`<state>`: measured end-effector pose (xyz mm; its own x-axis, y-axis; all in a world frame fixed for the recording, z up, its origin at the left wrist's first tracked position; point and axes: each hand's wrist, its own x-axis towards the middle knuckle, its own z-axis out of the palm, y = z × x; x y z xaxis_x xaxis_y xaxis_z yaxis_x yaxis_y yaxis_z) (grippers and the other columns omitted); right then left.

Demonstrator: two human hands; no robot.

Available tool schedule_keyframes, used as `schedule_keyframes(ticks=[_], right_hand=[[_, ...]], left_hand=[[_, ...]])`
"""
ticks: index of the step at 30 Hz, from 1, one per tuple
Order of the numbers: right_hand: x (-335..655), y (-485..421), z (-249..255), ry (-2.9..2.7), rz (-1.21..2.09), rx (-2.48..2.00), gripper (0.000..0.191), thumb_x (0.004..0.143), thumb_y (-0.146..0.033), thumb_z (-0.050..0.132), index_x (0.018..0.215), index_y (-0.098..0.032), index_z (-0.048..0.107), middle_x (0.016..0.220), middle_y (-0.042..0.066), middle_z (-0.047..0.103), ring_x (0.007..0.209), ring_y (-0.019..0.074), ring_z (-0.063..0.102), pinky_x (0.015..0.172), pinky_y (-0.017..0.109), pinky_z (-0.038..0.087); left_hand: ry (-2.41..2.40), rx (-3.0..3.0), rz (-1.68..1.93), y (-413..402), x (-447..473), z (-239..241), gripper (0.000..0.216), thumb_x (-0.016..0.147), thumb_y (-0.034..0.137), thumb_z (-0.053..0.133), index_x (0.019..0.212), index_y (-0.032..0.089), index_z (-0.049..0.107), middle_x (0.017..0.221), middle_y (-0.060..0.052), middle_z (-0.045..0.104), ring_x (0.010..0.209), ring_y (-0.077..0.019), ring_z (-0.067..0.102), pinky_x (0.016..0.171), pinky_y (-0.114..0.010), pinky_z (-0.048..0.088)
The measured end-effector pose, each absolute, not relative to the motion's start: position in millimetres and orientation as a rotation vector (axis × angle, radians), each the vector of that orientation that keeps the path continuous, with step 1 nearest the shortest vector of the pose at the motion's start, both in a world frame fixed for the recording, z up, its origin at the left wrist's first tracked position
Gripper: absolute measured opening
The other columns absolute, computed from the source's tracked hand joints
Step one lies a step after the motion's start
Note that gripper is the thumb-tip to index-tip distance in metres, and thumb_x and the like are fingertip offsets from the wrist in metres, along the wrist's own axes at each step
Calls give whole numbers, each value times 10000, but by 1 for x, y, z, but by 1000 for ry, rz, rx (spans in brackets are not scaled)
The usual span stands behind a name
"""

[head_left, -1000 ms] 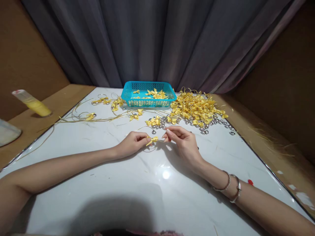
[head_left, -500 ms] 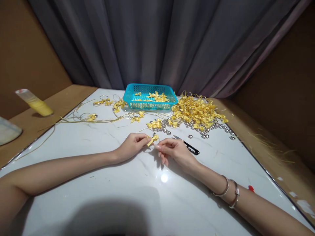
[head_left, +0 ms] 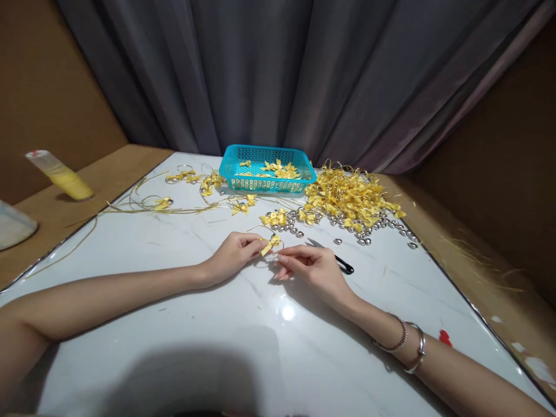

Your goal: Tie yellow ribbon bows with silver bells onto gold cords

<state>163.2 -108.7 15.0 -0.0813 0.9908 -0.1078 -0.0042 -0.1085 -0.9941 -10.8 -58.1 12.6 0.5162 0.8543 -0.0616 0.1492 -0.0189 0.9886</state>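
Note:
Between thumb and fingers, my left hand point(head_left: 234, 255) pinches a small yellow ribbon bow point(head_left: 271, 244) with a thin cord looped around it. My right hand point(head_left: 315, 269) is closed at the fingertips just to the right of the bow, pinching the thin cord point(head_left: 283, 248). The exact grip at the right fingertips is too small to make out fully. Thread snips point(head_left: 344, 264) with black handles lie on the white table, partly behind my right hand.
A turquoise basket point(head_left: 267, 184) at the back holds yellow bows. Beside it lies a heap of yellow bows point(head_left: 347, 194), with silver heart-shaped pieces point(head_left: 368, 239) in front. Gold cords point(head_left: 139, 208) stretch leftward. A yellow thread spool point(head_left: 65, 179) stands at the far left.
My right hand's lower fingers have curled in closer to the palm. The bow stays in my left hand. The view has shifted slightly.

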Motion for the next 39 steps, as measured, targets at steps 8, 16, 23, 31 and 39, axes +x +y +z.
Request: schedule_keyframes(ticks=[8,16,23,31,39], right_hand=[[164,-110,13,-1283,1226,-1279,148,730,-258,674,782,-126,717,571,41,683,539,144,643,606,298,542],[163,-109,12,-1338,1271,-1251,196,747,-293,658,808,-113,705,595,44,687,551,145,654,616,303,558],[163,-109,9,-1315,1283,-1217,212,758,-327,655,798,-121,688,595,37,680,562,153,658,625,317,560],[163,-110,9,-1286,1298,-1174,192,762,-318,656,790,-131,689,592,24,672,559,139,651,627,305,556],[161,-111,10,-1348,1305,-1174,223,766,-346,644,816,-131,670,599,31,676,558,147,651,619,312,549]], left_hand=[[915,1494,709,-59,-10,14,317,785,307,499,520,163,402,478,67,296,472,-69,238,465,-248,173],[916,1533,707,-59,-11,12,323,785,343,500,533,162,411,488,64,294,480,-72,241,463,-242,189],[925,1545,698,-59,-12,12,313,800,344,494,555,159,435,492,66,291,479,-73,237,469,-243,188],[867,1435,670,-60,-10,14,272,789,290,511,563,147,460,477,72,277,461,-61,221,453,-231,168],[787,1131,567,-54,-12,11,239,785,296,544,618,150,454,476,91,209,423,-45,131,408,-212,84]])
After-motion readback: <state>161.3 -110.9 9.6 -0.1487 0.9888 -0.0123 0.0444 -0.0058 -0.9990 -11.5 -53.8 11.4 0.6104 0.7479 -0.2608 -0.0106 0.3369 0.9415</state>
